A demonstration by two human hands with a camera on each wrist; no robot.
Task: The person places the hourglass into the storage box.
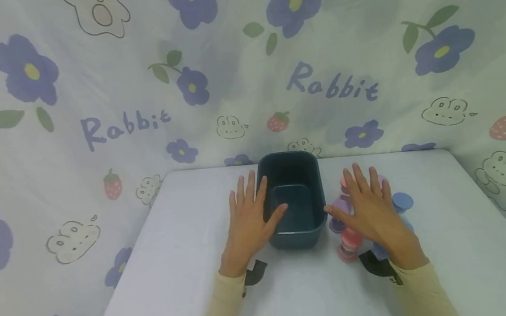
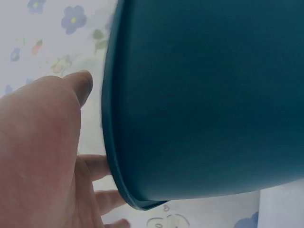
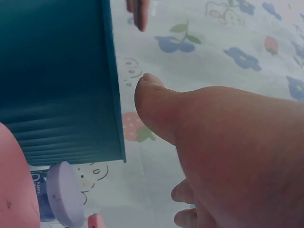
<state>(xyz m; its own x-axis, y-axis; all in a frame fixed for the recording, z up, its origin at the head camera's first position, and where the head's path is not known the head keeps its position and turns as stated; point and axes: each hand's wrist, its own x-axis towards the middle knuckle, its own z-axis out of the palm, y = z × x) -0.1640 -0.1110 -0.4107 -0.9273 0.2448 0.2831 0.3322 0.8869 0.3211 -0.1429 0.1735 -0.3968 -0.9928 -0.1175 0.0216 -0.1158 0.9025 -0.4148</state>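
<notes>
1. Bin, dark teal: located near the far edge of the surface, open side up. It stands on its own base, which presumably is why neither hand needs to steady it.
2. Left hand: fingers straight and spread, gripping nothing. It overlaps the bin's left side in the head view; the left wrist view shows the thumb apart from the rim. Whether the other fingertips touch the rim cannot be told.
3. Right hand: fingers straight and spread, gripping nothing. It lies over the containers in the head view, hiding several; contact with them cannot be confirmed.
4. Containers: pink, purple and blue, grouped to the right of the bin. They appear to stand on end; the flat ends likely keep them from rolling. This grouping puts them within the right hand's reach and leaves the bin's opening unobstructed.
5. Hand spacing: one at each side of the bin, a placement that suits access from both sides.
</notes>
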